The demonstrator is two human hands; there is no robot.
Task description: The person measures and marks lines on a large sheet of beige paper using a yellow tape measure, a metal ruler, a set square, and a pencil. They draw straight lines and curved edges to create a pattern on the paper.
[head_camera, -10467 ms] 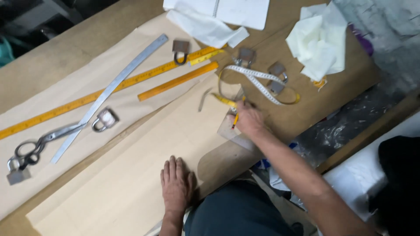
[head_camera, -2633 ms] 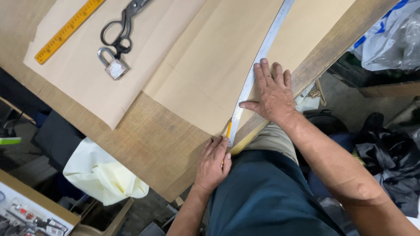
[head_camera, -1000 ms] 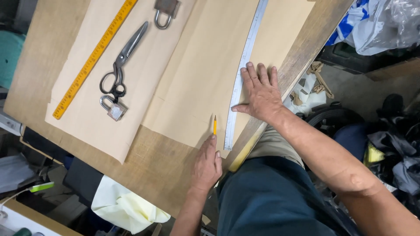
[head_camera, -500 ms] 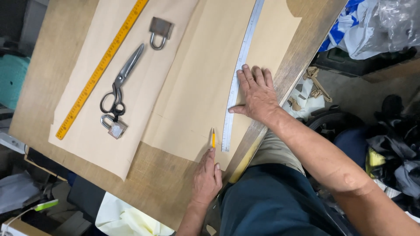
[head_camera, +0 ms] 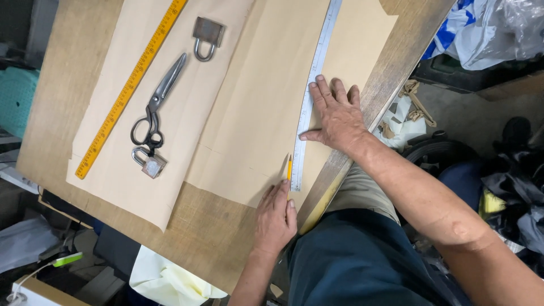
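"What did you make of it, from where you stood?"

"Starting at the left: a yellow ruler (head_camera: 130,85) lay slantwise on the tan paper, with the scissors (head_camera: 158,102) just beside it. One padlock (head_camera: 150,164) sat at the scissors' handles and another padlock (head_camera: 207,35) was at the far end, both resting on the sheet."

"And the hands?"

"The left hand (head_camera: 276,218) was at the near edge of the pattern paper (head_camera: 260,102). Its fingers were drawn together and pinched a pencil (head_camera: 289,170), tip pointing away, right against the near end of the curved metal rule (head_camera: 318,62). The right hand (head_camera: 340,116) lay flat further up. Its fingers were spread, the thumb was stretched toward the rule's edge, and it pressed both rule and paper onto the table (head_camera: 209,226)."

"So it was marking?"

"I judged it to be the start of a line, with the pencil set at the rule's near end. A clean stroke would have needed the rule pinned firmly and the tip tight to its edge. Any slip of that long curve would have spoiled it."
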